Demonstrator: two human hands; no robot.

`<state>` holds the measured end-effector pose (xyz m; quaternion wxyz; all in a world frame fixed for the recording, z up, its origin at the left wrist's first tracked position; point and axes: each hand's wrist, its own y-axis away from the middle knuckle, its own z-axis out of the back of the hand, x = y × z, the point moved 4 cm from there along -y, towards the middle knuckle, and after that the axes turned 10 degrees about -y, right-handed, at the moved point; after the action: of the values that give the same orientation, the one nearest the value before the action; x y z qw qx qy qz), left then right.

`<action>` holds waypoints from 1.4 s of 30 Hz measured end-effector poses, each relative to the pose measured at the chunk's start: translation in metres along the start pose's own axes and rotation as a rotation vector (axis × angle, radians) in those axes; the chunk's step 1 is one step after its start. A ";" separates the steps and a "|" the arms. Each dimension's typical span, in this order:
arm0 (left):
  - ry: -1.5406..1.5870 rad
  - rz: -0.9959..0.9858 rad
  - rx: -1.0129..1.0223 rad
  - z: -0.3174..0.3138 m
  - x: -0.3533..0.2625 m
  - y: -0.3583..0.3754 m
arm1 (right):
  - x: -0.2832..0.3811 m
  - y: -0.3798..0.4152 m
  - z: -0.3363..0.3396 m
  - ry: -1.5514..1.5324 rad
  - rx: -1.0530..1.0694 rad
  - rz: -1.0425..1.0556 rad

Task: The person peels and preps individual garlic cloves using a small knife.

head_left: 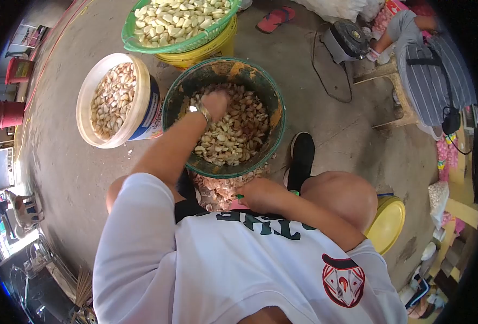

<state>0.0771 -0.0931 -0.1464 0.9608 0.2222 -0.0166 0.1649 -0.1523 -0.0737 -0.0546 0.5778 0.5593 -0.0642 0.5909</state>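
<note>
My left hand [215, 103], with a watch on its wrist, reaches into a round green-rimmed tub [278, 89] of garlic cloves. Its fingers are down among unpeeled cloves [247, 105] and partly hidden, so their grip does not show. Paler cloves [225, 143] lie in the near part of the tub. Close to my lap, below the tub's near rim, my right hand [256, 195] is closed round a small green object [240, 197], mostly covered by the fingers. Loose garlic skins [217, 189] lie beneath the tub, between my feet.
A white bucket [83, 102] of cloves stands left of the tub. Behind it, a green basket [129, 40] of peeled cloves rests on a yellow bucket [222, 46]. A yellow lid [388, 224] is beside my right knee. Another person [430, 75] sits at the upper right.
</note>
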 end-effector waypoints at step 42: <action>1.891 0.296 -0.286 0.044 -0.033 0.150 | 0.020 -0.019 0.069 -0.810 -0.585 0.126</action>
<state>-0.0008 0.0043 -0.0469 0.5645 -0.1259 0.7157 0.3915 -0.0915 -0.1053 -0.0255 0.6023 0.5533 -0.4799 0.3174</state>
